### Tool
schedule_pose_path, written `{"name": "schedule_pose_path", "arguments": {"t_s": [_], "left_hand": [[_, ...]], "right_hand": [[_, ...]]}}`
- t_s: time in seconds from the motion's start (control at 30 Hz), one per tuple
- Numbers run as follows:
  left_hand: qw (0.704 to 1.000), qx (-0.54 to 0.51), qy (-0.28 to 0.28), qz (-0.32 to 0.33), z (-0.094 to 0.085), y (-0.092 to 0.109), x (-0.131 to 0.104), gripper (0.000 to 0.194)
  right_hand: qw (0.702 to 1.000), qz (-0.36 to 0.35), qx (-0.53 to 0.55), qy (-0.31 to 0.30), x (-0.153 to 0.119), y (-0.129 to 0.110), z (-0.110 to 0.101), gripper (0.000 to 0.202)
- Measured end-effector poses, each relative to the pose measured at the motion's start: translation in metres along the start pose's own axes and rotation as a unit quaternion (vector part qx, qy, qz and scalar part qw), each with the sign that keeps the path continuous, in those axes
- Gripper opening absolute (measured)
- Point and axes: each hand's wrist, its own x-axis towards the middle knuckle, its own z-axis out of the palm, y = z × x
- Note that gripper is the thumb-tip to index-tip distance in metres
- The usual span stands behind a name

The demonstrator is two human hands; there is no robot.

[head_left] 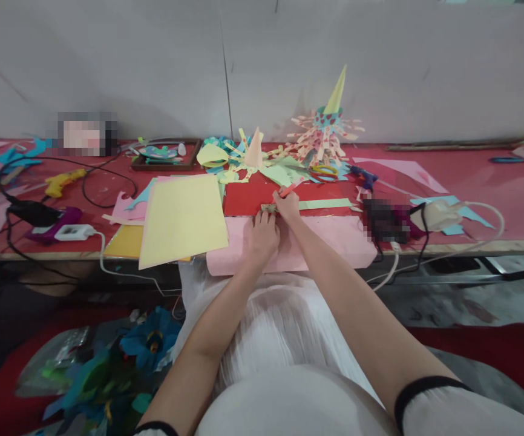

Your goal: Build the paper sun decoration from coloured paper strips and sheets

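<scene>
My right hand (288, 204) is closed around a slim orange-red pen (291, 187), its tip end hidden by the fingers. Just left of it, my left hand (264, 235) lies flat with fingers stretched out, fingertips at the left end of a pale green paper strip (325, 204). That strip runs rightward under my right hand, over a red sheet (248, 198). Pink paper (330, 241) lies below both hands and curls over the table's front edge.
Yellow sheets (183, 221) lie to the left. Behind stand paper cones with fringes (325, 130), near yellow-handled scissors (324, 172). A yellow glue gun (65, 181) and a blue glue gun (364, 177) flank the work. Cables and power strips (55, 224) sit on both sides.
</scene>
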Motion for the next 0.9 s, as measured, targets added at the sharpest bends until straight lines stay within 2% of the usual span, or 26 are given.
{"name": "schedule_pose_path", "arguments": {"t_s": [0.9], "left_hand": [[1.000, -0.006, 0.012, 0.004, 0.0005, 0.0003, -0.0013, 0.038]], "right_hand": [[1.000, -0.005, 0.007, -0.001, 0.0015, 0.0048, 0.0026, 0.028]]}}
